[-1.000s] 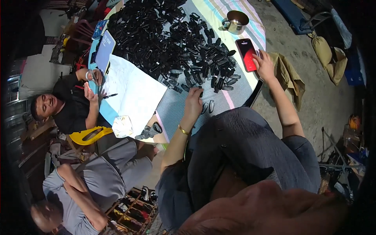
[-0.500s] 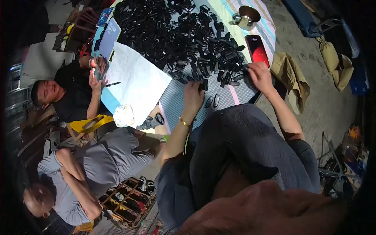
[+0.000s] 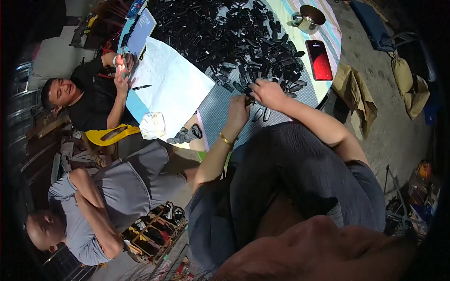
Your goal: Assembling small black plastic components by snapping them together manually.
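Most black pieces (image 3: 262, 51) lay heaped on the table (image 3: 213, 112); two loops (image 3: 264, 115) lay apart; left hand (image 3: 238, 112) and right hand (image 3: 269, 94) sat close together at the heap's edge, fingers bent, any pinch impossible to tell.

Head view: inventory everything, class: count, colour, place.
Small parts: many, black, upper middle
Tablecloth: one, multicoloured, under parts
Rings: two, black, below parts
Cup: one, silver, upper right
Phone: one, red-black, below cup
Sheet: one, white, upper left
Pen: one, black, on sheet
Notebook: one, blue, beyond sheet
Packet: one, white, sheet's corner
Chair: one, yellow, left
Co-workers: two, black and grey clothes, left
Floor items: several, mixed colours, right
Left hand: one, bare, at parts
Right hand: one, bare, beside left
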`<state>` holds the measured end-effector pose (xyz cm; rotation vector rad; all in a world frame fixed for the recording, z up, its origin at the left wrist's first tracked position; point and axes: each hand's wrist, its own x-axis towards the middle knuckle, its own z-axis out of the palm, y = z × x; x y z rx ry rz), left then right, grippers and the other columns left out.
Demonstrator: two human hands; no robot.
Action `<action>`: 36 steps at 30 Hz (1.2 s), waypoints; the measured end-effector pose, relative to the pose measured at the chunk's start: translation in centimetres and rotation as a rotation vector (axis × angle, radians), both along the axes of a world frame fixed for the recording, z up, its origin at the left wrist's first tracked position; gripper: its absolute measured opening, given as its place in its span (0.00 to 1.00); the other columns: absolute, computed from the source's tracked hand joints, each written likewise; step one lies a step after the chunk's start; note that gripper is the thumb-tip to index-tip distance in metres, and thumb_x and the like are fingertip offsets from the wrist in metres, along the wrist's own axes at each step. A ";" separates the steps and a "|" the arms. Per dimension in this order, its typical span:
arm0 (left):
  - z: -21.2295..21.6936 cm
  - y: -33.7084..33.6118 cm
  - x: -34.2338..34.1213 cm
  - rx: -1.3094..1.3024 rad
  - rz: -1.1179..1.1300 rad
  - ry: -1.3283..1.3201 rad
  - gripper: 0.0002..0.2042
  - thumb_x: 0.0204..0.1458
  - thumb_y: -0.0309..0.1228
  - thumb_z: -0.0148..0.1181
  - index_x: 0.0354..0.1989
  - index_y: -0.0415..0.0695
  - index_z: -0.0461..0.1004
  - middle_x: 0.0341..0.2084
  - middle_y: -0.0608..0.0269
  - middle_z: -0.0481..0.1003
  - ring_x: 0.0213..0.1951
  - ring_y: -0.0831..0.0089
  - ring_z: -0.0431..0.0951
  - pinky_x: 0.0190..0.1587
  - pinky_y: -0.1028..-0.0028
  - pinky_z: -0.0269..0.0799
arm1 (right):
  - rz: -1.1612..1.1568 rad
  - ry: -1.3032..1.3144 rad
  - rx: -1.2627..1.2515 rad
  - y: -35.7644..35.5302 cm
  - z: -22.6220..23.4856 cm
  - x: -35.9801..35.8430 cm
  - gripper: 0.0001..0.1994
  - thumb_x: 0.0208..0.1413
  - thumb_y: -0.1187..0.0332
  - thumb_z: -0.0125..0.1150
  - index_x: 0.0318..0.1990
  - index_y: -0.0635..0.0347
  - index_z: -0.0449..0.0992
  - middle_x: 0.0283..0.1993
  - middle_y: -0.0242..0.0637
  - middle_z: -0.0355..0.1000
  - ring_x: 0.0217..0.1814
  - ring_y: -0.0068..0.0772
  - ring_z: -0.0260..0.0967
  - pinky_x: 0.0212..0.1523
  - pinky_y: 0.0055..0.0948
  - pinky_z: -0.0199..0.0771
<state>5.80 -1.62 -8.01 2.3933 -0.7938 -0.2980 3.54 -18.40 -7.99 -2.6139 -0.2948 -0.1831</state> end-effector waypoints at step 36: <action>3.6 -2.7 -1.6 -0.699 0.147 0.962 0.17 0.51 0.28 0.53 0.50 0.40 0.67 0.31 0.68 0.72 0.29 0.83 0.70 0.32 0.84 0.66 | -0.212 0.175 0.822 -2.1 6.2 -6.1 0.17 0.48 0.77 0.55 0.48 0.63 0.70 0.35 0.36 0.67 0.33 0.24 0.65 0.30 0.20 0.64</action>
